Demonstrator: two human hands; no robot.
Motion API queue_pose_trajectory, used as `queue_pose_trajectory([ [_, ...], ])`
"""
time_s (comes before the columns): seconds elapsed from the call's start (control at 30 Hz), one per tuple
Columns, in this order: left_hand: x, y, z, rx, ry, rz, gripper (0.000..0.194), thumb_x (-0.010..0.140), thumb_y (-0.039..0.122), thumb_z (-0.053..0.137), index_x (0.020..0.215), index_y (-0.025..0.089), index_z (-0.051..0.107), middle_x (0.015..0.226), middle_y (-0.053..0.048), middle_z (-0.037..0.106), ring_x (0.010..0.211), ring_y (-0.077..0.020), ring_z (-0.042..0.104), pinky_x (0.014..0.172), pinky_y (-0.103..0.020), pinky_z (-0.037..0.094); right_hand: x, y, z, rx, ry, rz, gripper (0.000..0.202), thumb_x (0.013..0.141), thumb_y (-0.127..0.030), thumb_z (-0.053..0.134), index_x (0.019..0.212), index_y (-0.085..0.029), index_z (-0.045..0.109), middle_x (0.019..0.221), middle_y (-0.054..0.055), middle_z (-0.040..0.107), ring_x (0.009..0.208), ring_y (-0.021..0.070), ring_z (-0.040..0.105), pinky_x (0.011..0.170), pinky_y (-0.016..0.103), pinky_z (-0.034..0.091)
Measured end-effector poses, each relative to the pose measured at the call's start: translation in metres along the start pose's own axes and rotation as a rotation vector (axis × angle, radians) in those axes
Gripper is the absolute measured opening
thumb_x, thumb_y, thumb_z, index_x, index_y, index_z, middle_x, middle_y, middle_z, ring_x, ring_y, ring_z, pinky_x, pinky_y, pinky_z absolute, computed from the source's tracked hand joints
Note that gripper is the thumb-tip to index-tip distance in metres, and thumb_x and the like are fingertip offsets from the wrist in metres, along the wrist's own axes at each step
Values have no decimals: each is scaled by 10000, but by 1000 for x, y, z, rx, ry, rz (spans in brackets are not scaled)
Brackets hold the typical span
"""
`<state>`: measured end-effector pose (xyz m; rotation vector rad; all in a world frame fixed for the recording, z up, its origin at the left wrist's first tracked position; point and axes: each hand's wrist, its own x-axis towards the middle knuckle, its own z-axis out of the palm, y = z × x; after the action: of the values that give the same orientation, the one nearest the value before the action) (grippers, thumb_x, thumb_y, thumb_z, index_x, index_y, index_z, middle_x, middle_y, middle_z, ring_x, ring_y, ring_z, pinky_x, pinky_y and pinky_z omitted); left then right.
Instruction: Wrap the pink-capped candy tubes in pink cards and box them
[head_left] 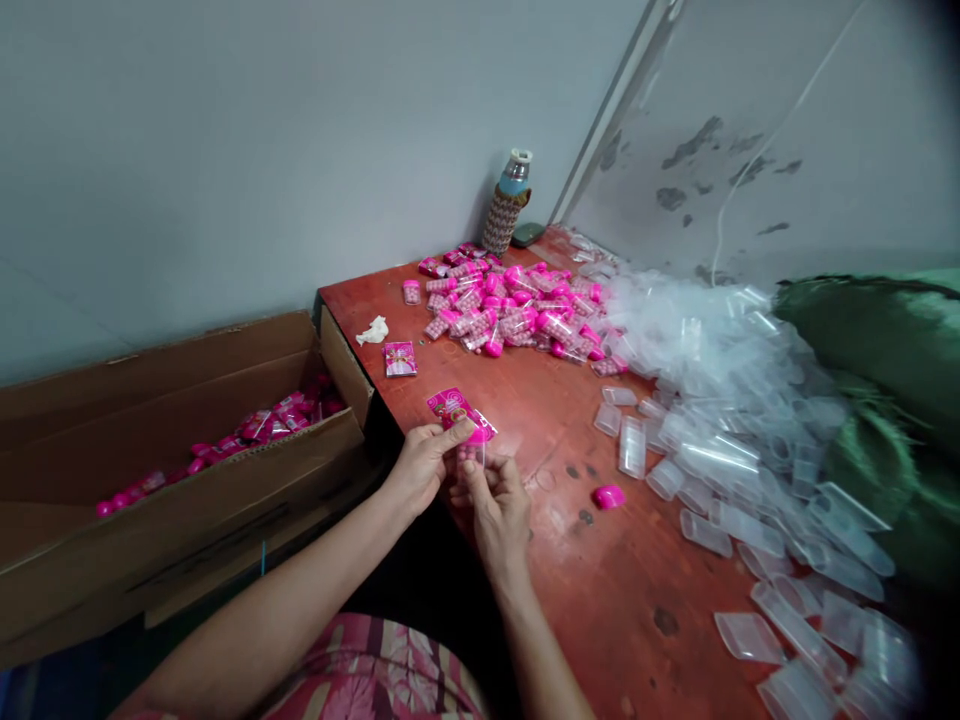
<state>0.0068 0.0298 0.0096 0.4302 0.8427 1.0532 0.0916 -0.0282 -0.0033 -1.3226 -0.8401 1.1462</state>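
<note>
Over the table's near edge, my left hand (426,468) and my right hand (501,508) both grip one small clear candy container (471,453) with pink balls inside. Its pink end is under my left thumb, and my right thumb presses its lower part. A pink printed card (448,402) shows just beyond my fingertips; whether it touches the container I cannot tell. Another pink printed packet (400,359) lies farther back on the left. To the right of my hands is a loose pink cap (608,496).
A heap of pink-capped candy containers (517,310) covers the back of the red table (570,590). Clear plastic sleeves (720,440) pile up on the right beside a green sack (885,400). A bottle (506,205) stands at the back. An open cardboard box (187,500) holds pink packs at left.
</note>
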Motion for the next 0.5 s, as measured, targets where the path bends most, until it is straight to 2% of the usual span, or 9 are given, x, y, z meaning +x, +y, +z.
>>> queue_pose_trajectory([
  [0.17,4,10,-6,161,-189,-54,243,613,294,704,555,95,578,460,-15,542,373,-91,468,373,-214,358,3,-2,-7,187,-160,74,198,766,-347,589,840,-182,509,654,-22,610,470,88,563,422,187,454],
  [0.23,5,12,-7,215,-231,-52,216,613,273,704,567,87,604,470,-21,554,389,-90,484,398,-216,384,3,-3,-10,225,-188,84,177,772,-327,585,841,-180,513,675,-15,619,472,84,563,421,181,444],
  [0.33,4,10,-7,240,-237,-51,210,607,262,710,551,90,603,498,-29,572,416,-95,511,419,-213,409,3,-2,-10,170,-107,30,169,765,-304,598,850,-175,529,655,-20,613,496,86,568,442,182,449],
  [0.43,-1,5,-4,206,-244,-79,231,626,299,694,575,101,586,479,-14,548,364,-100,486,349,-216,380,2,1,-7,150,-9,1,195,746,-301,620,866,-179,528,611,-35,605,491,91,567,455,189,459],
  [0.5,-3,2,-3,188,-261,-107,245,641,325,680,598,106,579,438,8,509,312,-95,443,308,-219,354,2,3,-6,206,-6,27,218,731,-303,635,869,-187,512,600,-40,609,480,96,569,456,199,467],
])
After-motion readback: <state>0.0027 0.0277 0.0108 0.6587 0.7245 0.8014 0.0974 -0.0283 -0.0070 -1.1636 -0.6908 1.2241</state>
